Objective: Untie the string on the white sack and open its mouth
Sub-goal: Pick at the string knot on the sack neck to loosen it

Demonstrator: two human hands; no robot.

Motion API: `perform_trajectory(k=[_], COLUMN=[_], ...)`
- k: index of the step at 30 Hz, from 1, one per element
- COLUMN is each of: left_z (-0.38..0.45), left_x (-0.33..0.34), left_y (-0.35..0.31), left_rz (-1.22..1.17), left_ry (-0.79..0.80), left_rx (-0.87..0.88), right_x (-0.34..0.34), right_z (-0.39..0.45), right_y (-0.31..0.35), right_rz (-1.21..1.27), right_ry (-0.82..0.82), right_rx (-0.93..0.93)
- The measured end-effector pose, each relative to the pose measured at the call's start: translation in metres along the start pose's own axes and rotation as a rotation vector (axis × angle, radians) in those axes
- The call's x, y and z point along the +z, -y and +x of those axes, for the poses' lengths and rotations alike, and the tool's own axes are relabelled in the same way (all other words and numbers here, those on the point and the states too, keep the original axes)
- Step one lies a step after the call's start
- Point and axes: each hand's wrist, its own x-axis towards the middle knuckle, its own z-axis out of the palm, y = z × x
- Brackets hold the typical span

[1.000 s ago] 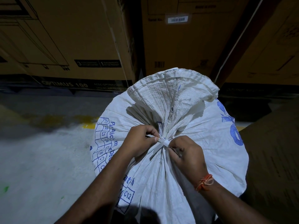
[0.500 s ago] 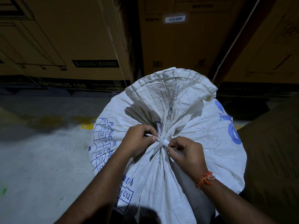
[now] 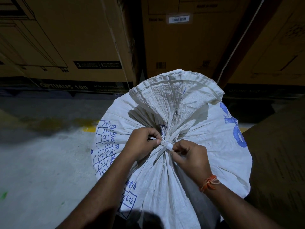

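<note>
the white sack [image 3: 189, 162] stands on the floor [image 3: 41, 162], neck cinched by the string [image 3: 168, 146], so its mouth [image 3: 178, 90] is unopened. left hand [image 3: 142, 143] and right hand [image 3: 191, 156] each pinch string beside the knot; untying looks barely begun.

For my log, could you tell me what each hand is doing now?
Left hand: pinching the string.
Right hand: pinching the string's knot.

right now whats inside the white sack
Cannot be seen: the sack is tied shut with string, neck bunched. Both hands pinch the string. Only gathered white fabric and blue print show.
</note>
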Motion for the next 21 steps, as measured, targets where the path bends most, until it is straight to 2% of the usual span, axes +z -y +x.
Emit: perform_trajectory(k=[21], left_z=[0.0001], left_x=[0.0014], left_y=[-0.0007], left_rz=[0.022], left_ry=[-0.018], left_rx=[0.009], right_x=[0.0002], right_z=[0.0004], right_y=[-0.0014], right_rz=[0.108], right_ry=[0.047], right_rx=[0.061])
